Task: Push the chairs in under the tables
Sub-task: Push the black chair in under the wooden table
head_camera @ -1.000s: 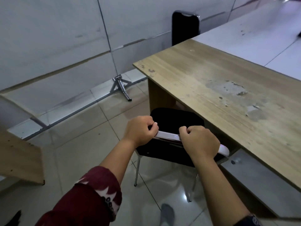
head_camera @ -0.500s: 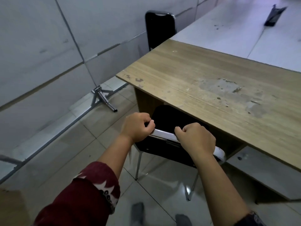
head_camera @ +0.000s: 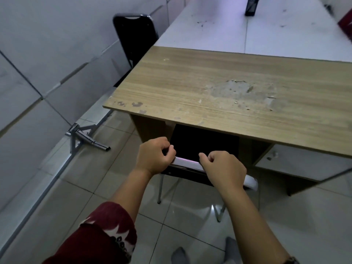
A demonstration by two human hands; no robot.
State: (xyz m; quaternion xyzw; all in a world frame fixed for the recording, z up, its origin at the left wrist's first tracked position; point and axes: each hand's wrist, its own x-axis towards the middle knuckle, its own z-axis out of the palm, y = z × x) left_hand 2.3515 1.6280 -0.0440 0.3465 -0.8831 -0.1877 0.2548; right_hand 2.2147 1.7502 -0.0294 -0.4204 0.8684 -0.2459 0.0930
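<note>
A black chair with a shiny metal top rail stands at the front of a worn wooden table, its seat tucked into the opening under the tabletop. My left hand grips the left end of the rail. My right hand grips the rail further right. The chair's thin metal legs show below on the tiled floor. A second black chair stands by the wall beyond the wooden table, next to a white table.
A grey partition wall runs along the left, with a metal foot bracket sticking out onto the floor. A grey cabinet door sits under the table's right side. A dark object stands on the white table.
The chair has gone further in under the wooden table, with both hands still on its rail. My view has swung to face the table more squarely.
</note>
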